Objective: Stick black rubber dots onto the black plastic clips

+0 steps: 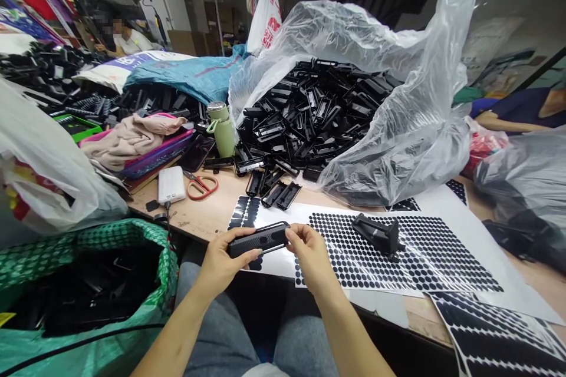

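Note:
A long black plastic part with a ribbed face and a round dark spot is held over the table's front edge. My left hand grips its left end, thumb along the lower side and fingers behind. At the right end, the thumb and forefinger of my right hand pinch the part; I cannot tell whether something small is between them. Under and beside my hands lie a sheet of black round stickers and a narrower sheet of larger black stickers. A black bracket-like part rests on the round stickers.
A clear plastic bag spills black plastic parts onto the table. Left of it are a green bottle, orange-handled scissors and a white power bank. A green bag of black parts stands at lower left.

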